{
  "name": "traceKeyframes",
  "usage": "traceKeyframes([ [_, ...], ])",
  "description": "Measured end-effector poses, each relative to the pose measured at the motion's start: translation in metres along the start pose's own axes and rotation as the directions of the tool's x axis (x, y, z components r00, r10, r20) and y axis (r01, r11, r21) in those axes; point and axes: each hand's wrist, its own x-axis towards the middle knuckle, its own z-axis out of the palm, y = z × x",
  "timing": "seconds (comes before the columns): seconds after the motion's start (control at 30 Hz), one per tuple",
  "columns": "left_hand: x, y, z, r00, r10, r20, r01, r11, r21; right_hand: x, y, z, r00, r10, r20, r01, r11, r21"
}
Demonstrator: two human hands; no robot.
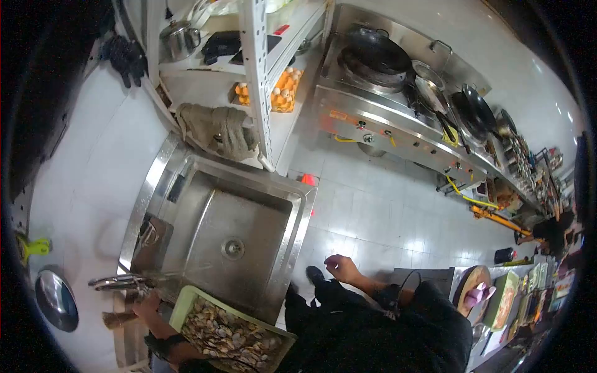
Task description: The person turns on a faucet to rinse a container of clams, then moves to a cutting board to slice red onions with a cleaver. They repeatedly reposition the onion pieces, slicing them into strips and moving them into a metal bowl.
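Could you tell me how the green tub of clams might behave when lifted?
The green tub would probably feel heavy, being broadly filled with clams. Its loose, unlidded load may shift or spill if tilted.

I see a pale green rectangular tub (180,309) lying at the near edge of the steel sink (208,236), open at the top; shelled clams (227,332), cream, tan and grey-brown, fill it in a loose, uneven heap; just beside its left end I see a shiny metal faucet (118,283) at the sink's near left corner, its finer parts blurred to me.
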Motion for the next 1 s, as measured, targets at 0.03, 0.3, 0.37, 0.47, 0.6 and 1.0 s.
traceKeyframes([
  [0.03, 0.0, 0.002, -0.001, 1.0, 0.012, -0.028, -0.013, 1.0, -0.012, 0.0, -0.003, 0.0, 1.0, 0.002, 0.001, -0.002, 1.0, 0.0],
  [0.3, 0.0, 0.008, -0.014, 0.972, 0.065, -0.224, -0.085, 0.993, -0.082, -0.007, 0.007, -0.025, 0.996, 0.022, -0.091, -0.025, 0.999, -0.031],
  [0.37, -0.014, 0.017, -0.02, 0.949, 0.056, -0.31, -0.086, 0.993, -0.084, -0.013, 0.014, -0.027, 0.991, 0.084, -0.101, -0.09, 0.995, -0.048],
  [0.47, -0.052, 0.048, -0.037, 0.874, 0.072, -0.481, -0.15, 0.981, -0.125, -0.02, 0.016, -0.03, 0.98, 0.117, -0.163, -0.114, 0.993, 0.03],
  [0.6, -0.127, 0.128, -0.067, 0.687, 0.092, -0.721, -0.371, 0.897, -0.239, -0.034, 0.037, -0.063, 0.955, 0.057, -0.291, -0.024, 0.993, 0.117],
  [1.0, -0.445, 0.516, -0.053, 0.279, 0.96, 0.041, -0.654, 0.221, -0.723, -0.201, 0.151, -0.205, 0.349, 0.504, -0.79, -0.256, 0.862, 0.438],
])
